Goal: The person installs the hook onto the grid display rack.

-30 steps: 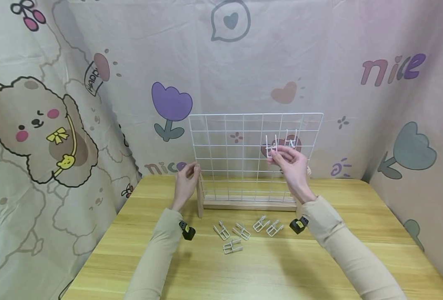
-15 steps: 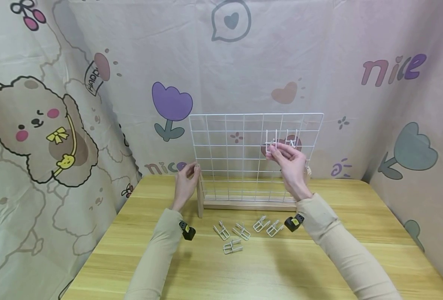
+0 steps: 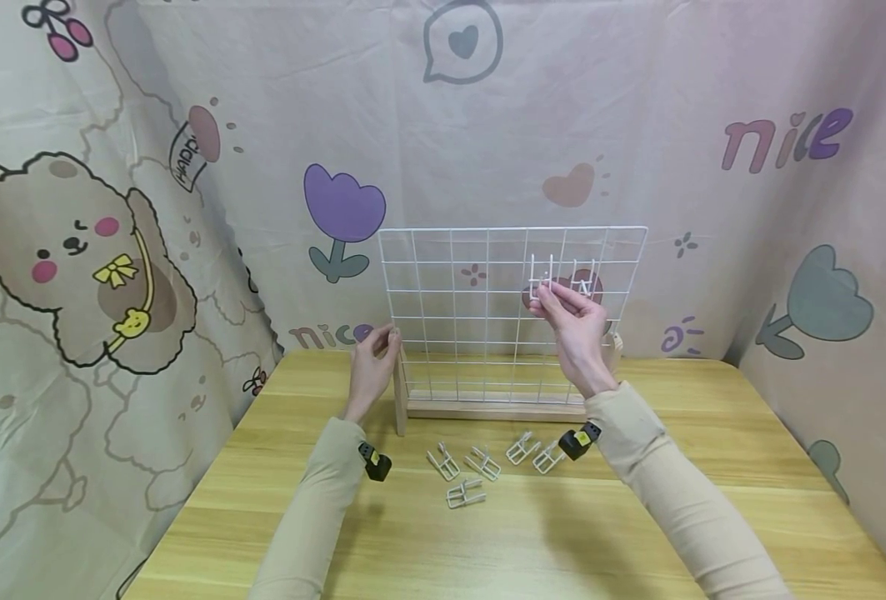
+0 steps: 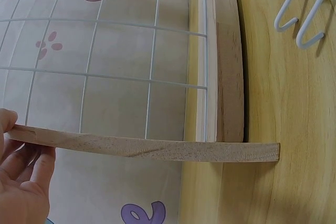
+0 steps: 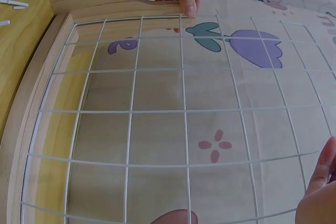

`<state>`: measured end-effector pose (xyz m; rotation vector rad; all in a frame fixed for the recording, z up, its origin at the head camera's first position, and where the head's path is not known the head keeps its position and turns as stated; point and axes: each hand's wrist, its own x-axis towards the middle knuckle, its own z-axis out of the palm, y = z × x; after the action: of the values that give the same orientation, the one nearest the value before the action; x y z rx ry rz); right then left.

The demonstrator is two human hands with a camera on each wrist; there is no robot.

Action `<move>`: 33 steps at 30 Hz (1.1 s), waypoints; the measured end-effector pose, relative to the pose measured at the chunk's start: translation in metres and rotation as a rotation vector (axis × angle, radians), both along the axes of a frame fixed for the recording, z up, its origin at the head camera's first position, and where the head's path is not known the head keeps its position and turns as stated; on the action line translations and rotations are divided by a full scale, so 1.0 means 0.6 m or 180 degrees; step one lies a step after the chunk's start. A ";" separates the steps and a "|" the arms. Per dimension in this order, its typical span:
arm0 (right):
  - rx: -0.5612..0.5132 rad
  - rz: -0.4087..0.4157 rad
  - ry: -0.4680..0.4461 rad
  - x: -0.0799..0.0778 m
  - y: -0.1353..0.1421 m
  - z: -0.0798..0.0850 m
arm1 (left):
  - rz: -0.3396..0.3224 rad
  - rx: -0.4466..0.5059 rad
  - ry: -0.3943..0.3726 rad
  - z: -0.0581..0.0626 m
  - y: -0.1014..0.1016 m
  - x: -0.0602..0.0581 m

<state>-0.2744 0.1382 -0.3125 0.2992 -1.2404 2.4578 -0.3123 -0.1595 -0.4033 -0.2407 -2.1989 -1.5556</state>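
A white wire grid panel [image 3: 487, 317] stands upright in a wooden stand [image 3: 498, 411] on the table. My left hand [image 3: 371, 367] pinches the stand's left wooden upright [image 4: 157, 149] near its top, thumb on one face and fingers on the other. With thumb and fingertips, my right hand [image 3: 581, 337] holds a white double-pronged wire hook [image 3: 533, 279] at the grid's upper right, its prongs pointing up. Just right of it, another white hook [image 3: 583, 287] hangs on the grid. In the right wrist view, the held hook is out of sight.
Several loose white double hooks [image 3: 466, 494] lie on the wooden table [image 3: 458, 558] in front of the stand. A patterned cloth [image 3: 262, 108] hangs behind and along both sides. Each wrist carries a small black camera [image 3: 374, 462].
My right hand has moved slightly up and left with the hook, whose prongs now reach higher on the grid. My left hand has stayed on the upright.
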 end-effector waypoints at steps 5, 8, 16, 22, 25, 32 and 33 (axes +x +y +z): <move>-0.0098 0.0024 0.0009 -0.002 -0.002 0.000 | -0.0009 0.0014 0.0010 0.000 0.000 0.001; -0.0108 0.0025 0.0011 -0.004 -0.003 0.000 | -0.0010 0.0019 0.0016 0.001 0.001 0.001; -0.0125 0.0017 0.0043 -0.014 -0.002 -0.001 | -0.0008 0.0013 0.0028 0.001 0.000 0.001; -0.0158 0.0000 0.0073 -0.019 -0.004 0.001 | -0.0021 0.0002 0.0006 0.001 0.000 0.001; -0.0136 -0.0041 0.0039 -0.019 -0.004 0.001 | -0.0017 0.0012 -0.0002 0.000 0.000 0.001; -0.0049 -0.0137 -0.0093 -0.021 -0.001 -0.001 | -0.0004 -0.0001 0.0000 0.001 0.001 0.002; -0.0054 -0.0137 -0.0111 -0.021 -0.001 -0.002 | 0.0005 -0.0005 0.0004 0.001 0.001 0.002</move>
<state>-0.2870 0.1378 -0.3139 0.2236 -1.2264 2.4453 -0.3109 -0.1591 -0.4024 -0.2401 -2.1988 -1.5525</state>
